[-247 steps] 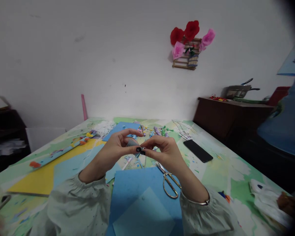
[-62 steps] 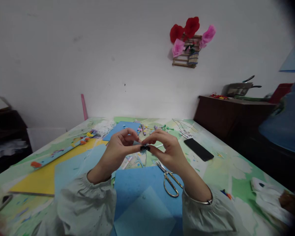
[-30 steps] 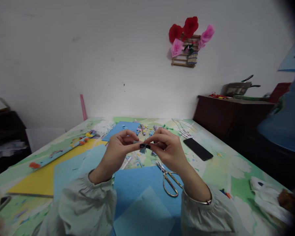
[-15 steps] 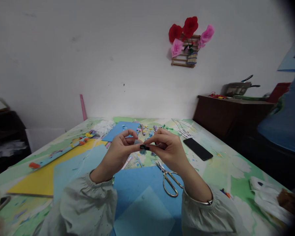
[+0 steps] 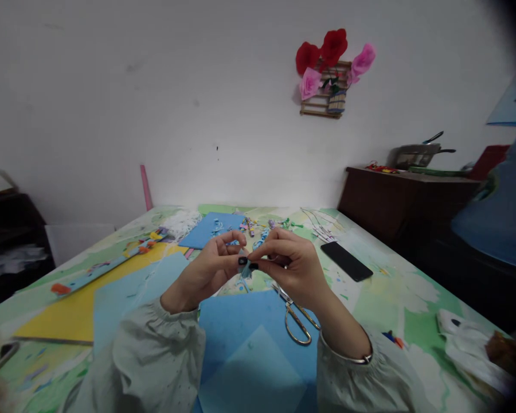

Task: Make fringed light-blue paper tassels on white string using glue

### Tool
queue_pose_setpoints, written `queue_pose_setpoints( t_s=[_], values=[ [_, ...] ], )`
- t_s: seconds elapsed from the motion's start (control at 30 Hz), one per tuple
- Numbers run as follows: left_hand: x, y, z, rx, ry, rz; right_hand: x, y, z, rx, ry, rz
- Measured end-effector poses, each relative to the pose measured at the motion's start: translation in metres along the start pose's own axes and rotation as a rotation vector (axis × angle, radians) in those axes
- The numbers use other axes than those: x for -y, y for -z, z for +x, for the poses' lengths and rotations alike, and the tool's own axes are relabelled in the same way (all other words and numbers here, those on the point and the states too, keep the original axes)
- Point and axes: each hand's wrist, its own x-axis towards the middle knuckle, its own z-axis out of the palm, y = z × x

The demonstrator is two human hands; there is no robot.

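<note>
Between the fingertips of both hands is a small light-blue fringed paper piece [image 5: 246, 271], its cut strands hanging down. My left hand [image 5: 215, 261] pinches it from the left, thumb in front. From the right, my right hand [image 5: 290, 261] grips it between thumb and index finger. The fingertips hide its upper part. Below my right hand lie gold-handled scissors [image 5: 298, 324], blades slightly apart, partly on a blue sheet [image 5: 223, 321]. A paler blue square sheet [image 5: 253, 373] rests on that blue sheet, close to me.
A black phone [image 5: 346, 261] lies to the right. Yellow [image 5: 60, 318] and light-blue sheets [image 5: 133, 287] spread at left, beside a strip with orange pieces [image 5: 112, 267]. White shredded paper [image 5: 180, 223] and small curled paper bits [image 5: 251, 225] are farther back. A person in blue [image 5: 494, 212] is at right.
My hands have shifted slightly left, and the fringed piece has turned so more of its strands show below my fingertips. Both hands still pinch it.
</note>
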Motion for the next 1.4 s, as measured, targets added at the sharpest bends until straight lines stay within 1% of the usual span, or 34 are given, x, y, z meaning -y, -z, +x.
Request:
queue_pose_setpoints(
  t_s=[0.23,0.47,0.6,0.77,0.93,1.07,1.27,1.4],
  values=[
    [0.006,0.006,0.000,0.078,0.080,-0.022,-0.001,-0.006,-0.003,0.028,0.011,0.002],
    [0.008,0.005,-0.001,0.102,0.060,-0.021,0.000,-0.009,-0.003,-0.025,0.035,-0.101],
    [0.004,0.003,-0.001,0.071,0.049,0.020,-0.001,-0.006,-0.003,-0.028,0.063,-0.140],
    [-0.004,-0.002,-0.001,0.011,0.044,0.114,0.000,-0.002,-0.004,-0.017,0.144,-0.237],
    [-0.009,0.002,-0.001,-0.014,0.017,0.232,0.001,0.000,-0.004,0.000,0.216,-0.294],
    [-0.010,0.004,0.000,-0.011,-0.037,0.294,0.001,0.000,-0.004,0.009,0.201,-0.332],
    [-0.011,-0.002,-0.001,-0.106,-0.117,0.389,0.003,0.003,-0.003,0.042,0.131,-0.341],
    [-0.010,-0.005,-0.002,-0.135,-0.172,0.442,0.003,0.006,-0.002,0.054,0.116,-0.347]
  ],
)
